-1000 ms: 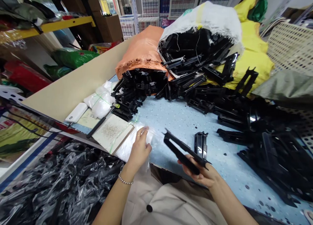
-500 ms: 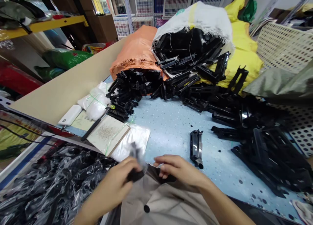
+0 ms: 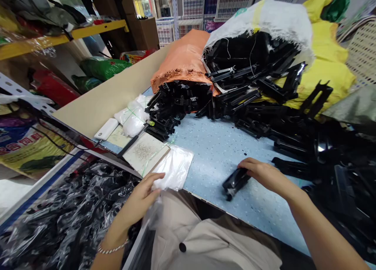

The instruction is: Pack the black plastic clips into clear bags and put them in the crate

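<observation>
My right hand (image 3: 260, 174) grips the far end of a shiny black plastic part (image 3: 235, 182), tilted on the blue speckled tabletop (image 3: 202, 152). My left hand (image 3: 143, 193) is at the table's front edge with its fingers apart, by a stack of clear plastic bags (image 3: 178, 164). Whether its fingertips touch the stack I cannot tell. Just under that hand, above my lap, is a blurred piece of clear plastic (image 3: 154, 213).
Black parts spill from an orange sack (image 3: 183, 54) and a white sack (image 3: 282, 19), heaping along the right. Left of the bags lie a board (image 3: 143, 150), a black-handled tool (image 3: 132, 140) and a white device (image 3: 106, 129). A bin of bagged black parts (image 3: 73, 215) stands lower left.
My right hand has moved right and taken hold of the single black part, which is now turned. My left hand has let go of the dark item it held. The view has shifted left.
</observation>
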`<state>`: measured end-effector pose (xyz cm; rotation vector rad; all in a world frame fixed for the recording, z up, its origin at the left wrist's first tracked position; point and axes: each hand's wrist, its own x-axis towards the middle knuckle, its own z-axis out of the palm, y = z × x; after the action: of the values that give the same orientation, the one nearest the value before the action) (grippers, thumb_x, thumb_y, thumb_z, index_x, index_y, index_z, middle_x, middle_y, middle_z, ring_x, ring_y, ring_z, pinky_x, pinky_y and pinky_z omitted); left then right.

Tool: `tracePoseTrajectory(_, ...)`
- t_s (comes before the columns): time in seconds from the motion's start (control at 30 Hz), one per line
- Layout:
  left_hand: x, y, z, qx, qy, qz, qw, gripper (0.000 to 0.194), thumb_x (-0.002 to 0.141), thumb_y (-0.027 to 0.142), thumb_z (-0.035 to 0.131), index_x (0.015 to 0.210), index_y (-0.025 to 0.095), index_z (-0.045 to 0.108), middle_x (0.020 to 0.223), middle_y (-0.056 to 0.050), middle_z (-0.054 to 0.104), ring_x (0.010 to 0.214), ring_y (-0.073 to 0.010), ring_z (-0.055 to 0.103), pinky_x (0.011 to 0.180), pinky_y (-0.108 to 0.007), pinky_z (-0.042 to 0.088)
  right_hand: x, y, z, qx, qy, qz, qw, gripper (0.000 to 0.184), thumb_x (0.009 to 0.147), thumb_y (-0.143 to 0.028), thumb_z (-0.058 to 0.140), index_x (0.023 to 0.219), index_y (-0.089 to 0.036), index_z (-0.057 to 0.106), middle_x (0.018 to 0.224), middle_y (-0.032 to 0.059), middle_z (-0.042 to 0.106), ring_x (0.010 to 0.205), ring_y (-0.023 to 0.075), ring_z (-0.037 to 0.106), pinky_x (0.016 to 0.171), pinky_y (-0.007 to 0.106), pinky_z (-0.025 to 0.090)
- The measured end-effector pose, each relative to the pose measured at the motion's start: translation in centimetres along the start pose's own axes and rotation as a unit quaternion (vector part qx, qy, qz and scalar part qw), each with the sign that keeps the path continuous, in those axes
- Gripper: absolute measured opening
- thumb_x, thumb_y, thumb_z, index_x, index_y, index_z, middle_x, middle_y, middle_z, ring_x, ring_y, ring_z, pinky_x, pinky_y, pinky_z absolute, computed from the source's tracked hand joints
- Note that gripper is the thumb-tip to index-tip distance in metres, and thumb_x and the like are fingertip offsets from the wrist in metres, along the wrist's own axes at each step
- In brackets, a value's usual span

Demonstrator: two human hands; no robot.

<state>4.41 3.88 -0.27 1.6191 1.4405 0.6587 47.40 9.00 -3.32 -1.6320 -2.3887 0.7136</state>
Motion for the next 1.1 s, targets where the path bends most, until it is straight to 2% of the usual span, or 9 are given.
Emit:
tracePoseTrajectory(0.1, 3.0, 2.6, 3.7, -0.156, -0.013, 0.042, 0.987, 0.047, 0.083, 0.029, 0.058, 0.129, 0.022, 0.053, 0.128, -0.011, 0.052, 0.082, -0.0129, 0.059, 0.072, -0.025, 0.051, -0.1, -3.5, 1.0, 0.254, -0.005, 0.033, 0.967, 0.029, 0.084, -0.032, 0.058, 0.11, -0.024, 0.067, 0.113, 0.0089, 0.068, 0.102, 0.0265, 0.063, 0.09, 0.041, 0.047)
tracePoseTrajectory(0.2, 5.5, 4.0, 7.6, -0.175, 0.027, 0.1, 0.979, 0.053, 0.079, 0.025, 0.065, 0.129, 0.022, 0.05, 0.129, -0.011, 0.047, 0.064, -0.0058, 0.05, 0.062, -0.022, 0.049, 0.0, -7.5, 3.4, 0.547, -0.035, 0.061, 0.834, 0.035, 0.084, -0.044, 0.06, 0.105, -0.018, 0.069, 0.106, 0.0117, 0.071, 0.1, 0.0268, 0.065, 0.09, 0.043, 0.048)
tracePoseTrajectory(0.3, 6.6, 4.3, 10.3, -0.06, 0.065, 0.194, 0.977, 0.054, 0.084, 0.018, 0.057, 0.135, 0.028, 0.045, 0.129, -0.009, 0.043, 0.059, -0.0038, 0.045, 0.067, -0.025, 0.05, 0.6, -10.2, 5.3, 0.714, -0.04, 0.088, 0.693, 0.032, 0.081, -0.042, 0.066, 0.1, -0.016, 0.07, 0.101, 0.0113, 0.072, 0.097, 0.0246, 0.067, 0.092, 0.043, 0.048)
tracePoseTrajectory(0.47, 6.5, 3.7, 11.6, 0.019, 0.087, 0.241, 0.966, 0.052, 0.089, 0.017, 0.048, 0.139, 0.029, 0.038, 0.126, -0.01, 0.045, 0.058, -0.0055, 0.045, 0.063, -0.024, 0.049, 0.8, -11.5, 5.9, 0.811, -0.063, 0.125, 0.568, 0.029, 0.071, -0.031, 0.077, 0.095, -0.016, 0.071, 0.102, 0.0094, 0.072, 0.099, 0.0255, 0.066, 0.094, 0.045, 0.047)
tracePoseTrajectory(0.6, 6.6, 3.4, 12.2, -0.029, 0.195, 0.176, 0.965, 0.045, 0.088, 0.026, 0.057, 0.132, 0.025, 0.045, 0.118, -0.008, 0.049, 0.058, -0.0059, 0.042, 0.065, -0.025, 0.048, 1.1, -12.7, 6.7, 0.803, -0.068, 0.133, 0.577, 0.031, 0.071, -0.033, 0.078, 0.094, -0.014, 0.072, 0.096, 0.0096, 0.072, 0.091, 0.022, 0.068, 0.088, 0.038, 0.05)
tracePoseTrajectory(0.8, 6.6, 3.6, 11.6, -0.2, 0.151, 0.095, 0.963, 0.022, 0.085, 0.028, 0.06, 0.105, 0.021, 0.052, 0.11, -0.004, 0.053, 0.053, -0.0037, 0.04, 0.052, -0.019, 0.04, 2.3, -12.4, 7.7, 0.778, 0.049, 0.153, 0.607, 0.028, 0.063, -0.035, 0.084, 0.078, -0.015, 0.071, 0.072, 0.0026, 0.071, 0.064, 0.0133, 0.064, 0.067, 0.025, 0.05)
tracePoseTrajectory(0.9, 6.0, 2.8, 9.8, -0.094, 0.054, 0.152, 0.982, 0.004, 0.082, 0.017, 0.059, 0.086, 0.019, 0.058, 0.113, -0.006, 0.052, 0.061, -0.0064, 0.048, 0.059, -0.022, 0.045, 1.8, -10.6, 6.9, 0.771, 0.105, 0.168, 0.606, 0.03, 0.06, -0.035, 0.086, 0.078, -0.017, 0.071, 0.077, 0.0022, 0.072, 0.07, 0.0144, 0.065, 0.073, 0.026, 0.05)
tracePoseTrajectory(0.97, 5.9, 2.3, 9.0, 0.027, -0.014, 0.189, 0.981, 0.019, 0.082, 0.008, 0.05, 0.083, 0.019, 0.065, 0.118, -0.008, 0.054, 0.075, -0.012, 0.057, 0.071, -0.027, 0.049, 1.2, -9.7, 6.7, 0.758, 0.103, 0.17, 0.621, 0.031, 0.062, -0.037, 0.085, 0.081, -0.017, 0.071, 0.08, 0.0028, 0.072, 0.072, 0.0149, 0.065, 0.074, 0.027, 0.05)
tracePoseTrajectory(1.1, 6.8, 2.1, 9.4, 0.12, 0.014, 0.182, 0.976, 0.037, 0.079, 0.0, 0.043, 0.096, 0.021, 0.069, 0.101, -0.006, 0.066, 0.093, -0.0195, 0.06, 0.084, -0.034, 0.05, 0.8, -9.1, 6.8, 0.706, 0.066, 0.149, 0.689, 0.031, 0.069, -0.044, 0.078, 0.083, -0.017, 0.072, 0.079, 0.0039, 0.071, 0.07, 0.0156, 0.062, 0.066, 0.027, 0.048)
